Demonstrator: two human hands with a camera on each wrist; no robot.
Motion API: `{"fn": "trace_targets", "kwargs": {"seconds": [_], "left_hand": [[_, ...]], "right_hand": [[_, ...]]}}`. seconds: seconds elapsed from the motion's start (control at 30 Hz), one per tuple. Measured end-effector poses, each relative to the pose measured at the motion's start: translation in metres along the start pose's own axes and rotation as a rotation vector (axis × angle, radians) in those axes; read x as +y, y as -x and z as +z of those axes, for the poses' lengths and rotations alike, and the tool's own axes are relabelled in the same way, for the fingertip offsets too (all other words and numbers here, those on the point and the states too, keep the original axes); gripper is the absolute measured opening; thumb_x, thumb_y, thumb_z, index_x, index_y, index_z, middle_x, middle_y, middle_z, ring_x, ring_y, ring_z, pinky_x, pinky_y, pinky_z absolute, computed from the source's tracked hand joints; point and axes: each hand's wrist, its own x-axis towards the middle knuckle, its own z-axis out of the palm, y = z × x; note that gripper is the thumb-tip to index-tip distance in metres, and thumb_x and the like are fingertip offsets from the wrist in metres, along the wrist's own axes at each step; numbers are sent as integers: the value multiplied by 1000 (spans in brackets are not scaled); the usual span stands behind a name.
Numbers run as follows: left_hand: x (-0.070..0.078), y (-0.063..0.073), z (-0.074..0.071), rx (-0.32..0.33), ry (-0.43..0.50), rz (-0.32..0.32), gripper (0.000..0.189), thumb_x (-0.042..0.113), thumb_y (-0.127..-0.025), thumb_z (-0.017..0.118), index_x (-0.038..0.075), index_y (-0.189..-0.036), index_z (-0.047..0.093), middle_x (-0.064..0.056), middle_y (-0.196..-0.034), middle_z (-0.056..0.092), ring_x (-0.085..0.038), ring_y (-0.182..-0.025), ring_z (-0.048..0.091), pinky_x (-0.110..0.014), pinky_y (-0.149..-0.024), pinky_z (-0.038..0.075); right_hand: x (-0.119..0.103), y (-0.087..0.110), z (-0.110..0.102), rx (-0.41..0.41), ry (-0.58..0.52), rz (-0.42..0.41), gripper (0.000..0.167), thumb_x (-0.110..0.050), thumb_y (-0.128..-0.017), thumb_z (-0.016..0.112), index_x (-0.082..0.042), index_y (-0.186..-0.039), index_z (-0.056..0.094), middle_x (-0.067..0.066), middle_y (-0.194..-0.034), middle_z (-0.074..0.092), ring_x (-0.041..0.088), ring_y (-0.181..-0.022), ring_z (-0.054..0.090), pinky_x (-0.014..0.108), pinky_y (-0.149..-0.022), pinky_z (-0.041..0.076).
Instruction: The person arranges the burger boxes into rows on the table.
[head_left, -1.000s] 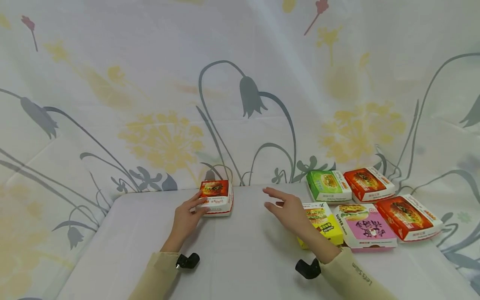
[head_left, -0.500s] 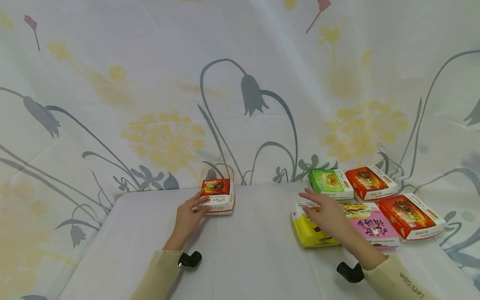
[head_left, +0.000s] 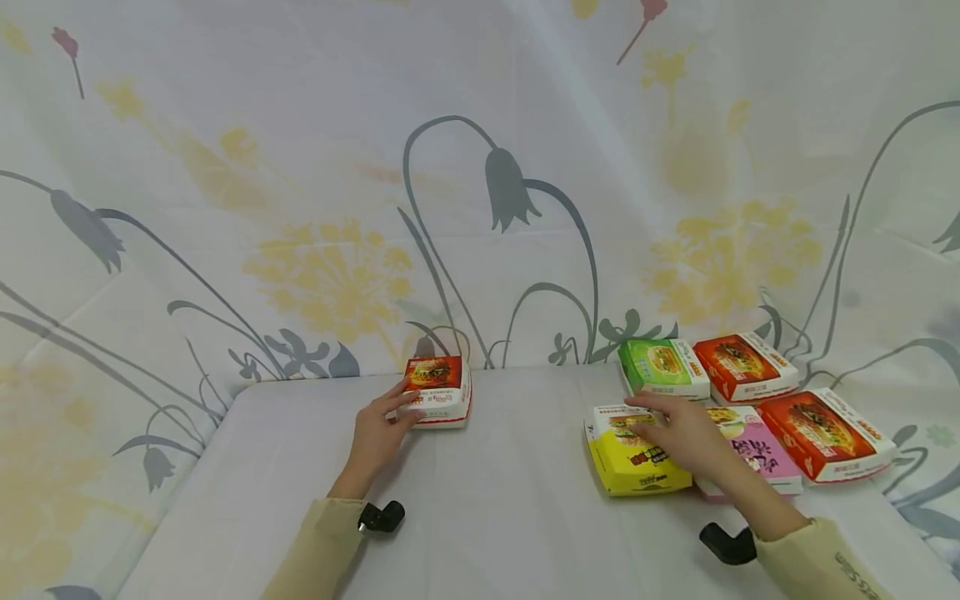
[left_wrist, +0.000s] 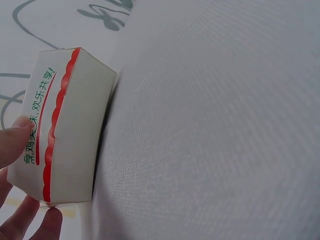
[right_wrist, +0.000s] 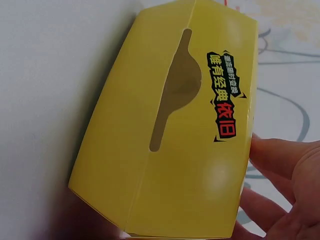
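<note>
Half-hiding a pink box (head_left: pixel 772 452), the spread right hand (head_left: pixel 688 435) overhangs a yellow box (head_left: pixel 636 468); left hand (head_left: pixel 378 435) grips a red box (head_left: pixel 442 387).

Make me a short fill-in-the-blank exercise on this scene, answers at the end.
1. The left hand touches a lone burger box coloured ____ and white.
2. The yellow burger box is nearest the ____ hand.
3. In the head view, ____ red-topped burger boxes lie right of the green burger box.

Missing words: red; right; two.
</note>
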Motion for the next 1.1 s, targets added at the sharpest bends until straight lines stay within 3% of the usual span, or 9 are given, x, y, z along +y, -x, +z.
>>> {"fn": "trace_targets", "kwargs": {"seconds": [0.1, 0.2, 0.33, 0.43, 0.57, 0.73, 0.93, 1.1], "left_hand": [[0, -1, 0, 1, -3, 3, 36, 14, -88, 77, 8, -123, 71, -1, -146, 52, -32, -136, 45, -50, -99, 48], [0, -1, 1, 3, 0, 14, 36, 13, -88, 77, 7, -123, 71, -2, -146, 52, -32, -135, 46, -48, -96, 50], [0, 0, 2, 10, 9, 30, 36, 13, -87, 78, 5, -122, 72, -3, -145, 53, -32, -134, 48, -47, -93, 52], [-1, 0, 2, 20, 6, 37, 36, 12, -86, 79, 6, -120, 73, -3, -144, 54, -33, -133, 48, -47, -92, 52], [-1, 0, 3, 24, 1, 40, 35, 12, -85, 79, 6, -119, 73, -3, -144, 54, -33, -133, 48, -47, -92, 52], [1, 0, 2, 19, 10, 19, 35, 13, -86, 79, 6, -120, 73, -2, -144, 54, -32, -135, 47, -48, -95, 51], [3, 1, 1, 27, -4, 29, 36, 12, -85, 79, 5, -120, 73, -4, -144, 55, -34, -134, 47, -52, -100, 46], [2, 0, 1, 37, -9, 41, 35, 12, -85, 79, 5, -119, 73, -6, -143, 56, -34, -134, 48, -54, -102, 43]], "right_hand": [[2, -1, 0, -12, -2, 15, 40, -22, -94, 69, -9, -132, 65, 24, -141, 53, 48, -129, 47, 67, -98, 39], [3, -2, 0, -26, 0, 44, 41, -25, -93, 70, -11, -131, 66, 22, -134, 58, 39, -110, 57, 52, -86, 50], [2, -3, -1, -54, -7, 80, 43, -32, -91, 72, -12, -130, 66, 16, -119, 64, 26, -91, 53, 37, -72, 45], [1, -4, 0, -71, -11, 97, 48, -37, -90, 73, -12, -131, 66, 18, -123, 63, 31, -98, 56, 48, -80, 49], [-1, -4, 1, -94, -20, 113, 54, -42, -89, 73, -11, -132, 65, 24, -135, 56, 40, -112, 55, 61, -91, 46], [-2, -5, 4, -107, -57, 85, 50, -41, -90, 72, -10, -129, 67, 20, -132, 60, 36, -110, 56, 57, -91, 47], [0, -5, 4, -142, -115, 77, 35, -20, -96, 64, -10, -130, 66, 19, -134, 58, 35, -114, 57, 55, -94, 48], [0, -5, 7, -166, -141, 64, 36, -23, -94, 68, -11, -128, 67, 19, -134, 58, 37, -114, 59, 55, -94, 49]]}}
